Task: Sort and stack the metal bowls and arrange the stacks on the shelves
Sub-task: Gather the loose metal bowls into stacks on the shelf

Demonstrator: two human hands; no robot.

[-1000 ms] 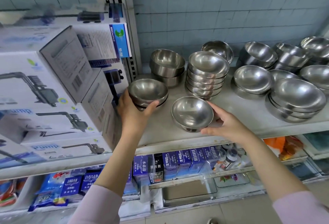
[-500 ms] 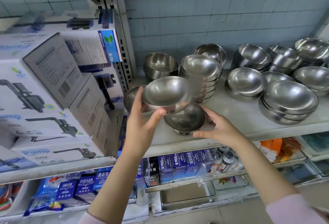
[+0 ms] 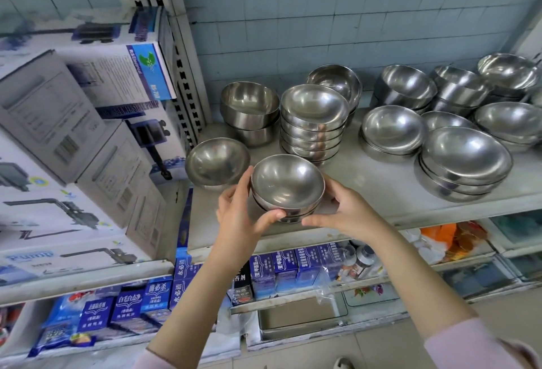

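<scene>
The small stack of steel bowls sits at the front edge of the grey shelf, one bowl nested in another, the top one polished and dull-bright inside, its rim tilted slightly toward you. Your left hand cups the stack's left side, thumb curled across the front under the rim, fingers partly spread behind. Your right hand wraps the right side, thumb pointing in along the front of the lower bowl; both hands grasp the stack between them.

Just left of it a single bowl rests near the shelf's left end, apart from your fingers. Behind stand a tall stack of shallow bowls, a pair of deeper straight-sided bowls, and one more stack against the tiled wall. To the right lie wider bowl stacks, with others beyond.

On the left, white cartons show pump drawings; you can read "Pump" on the lowest and "SUBMERSIBLE PUMP" on a blue band higher up. Below the shelf, blue boxes carry Chinese print, too small to read with certainty.
</scene>
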